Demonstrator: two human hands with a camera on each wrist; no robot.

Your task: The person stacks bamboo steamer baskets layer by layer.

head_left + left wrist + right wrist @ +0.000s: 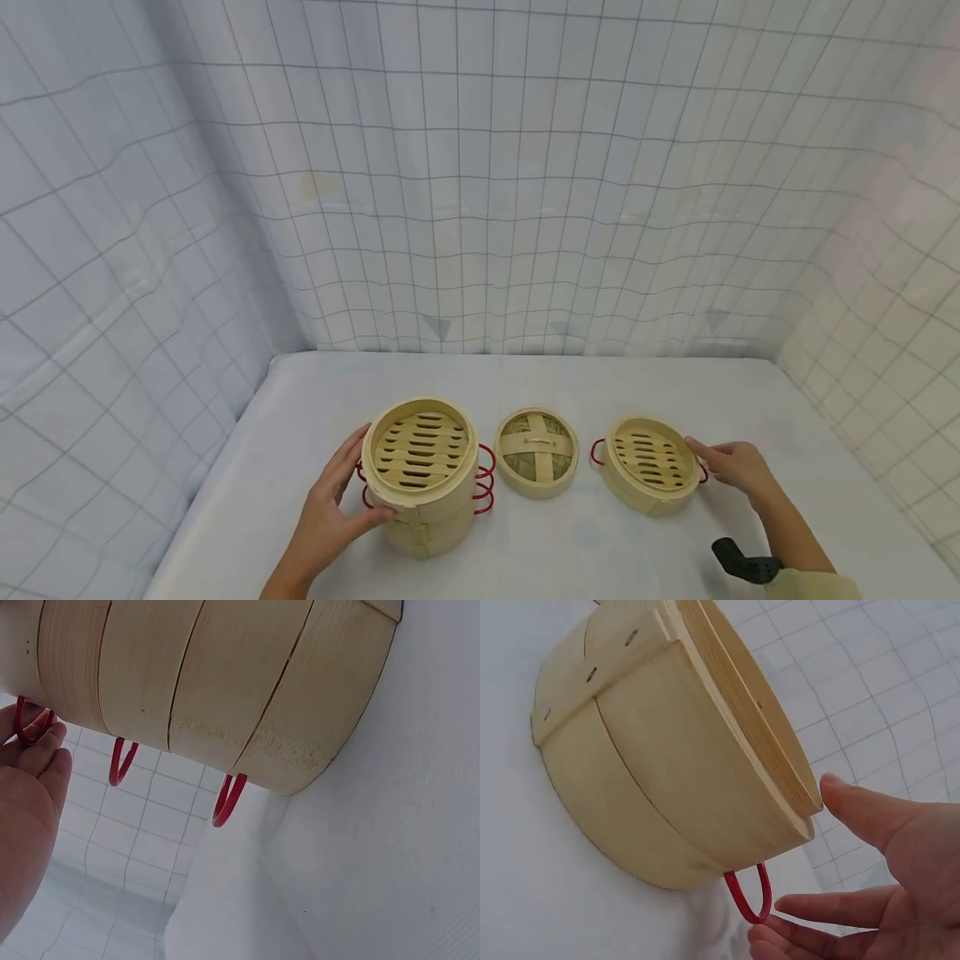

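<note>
Right hand [738, 467]: spread, thumb well parted from the fingers, nothing pinched; sits just right of the single steamer [633, 492], thumb at the rim, touching or nearly so. Left hand [326, 508]: holds the steamer stack [450, 525], curled round its left side, thumb on the near wall.

Judged key relation: single steamer directly left of the right hand, far nearer to it than to the left hand. Lies toward the right edge of the surface [555, 542], well apart from the steamer stack toward the left edge, with the lid [536, 450] between. Round, so without a long axis; runs handle to handle roughly along the near edge, one red handle [766, 889] toward the right hand.

Seen only from the head: slatted floors, plus crossed bands on the lid. Seen from the right wrist: lapped seam on the outer wall, fingertips beside the red handle; cannot tell touching from apart. Seen from the left wrist: three stack handles [235, 796], fingers at the topmost.
</note>
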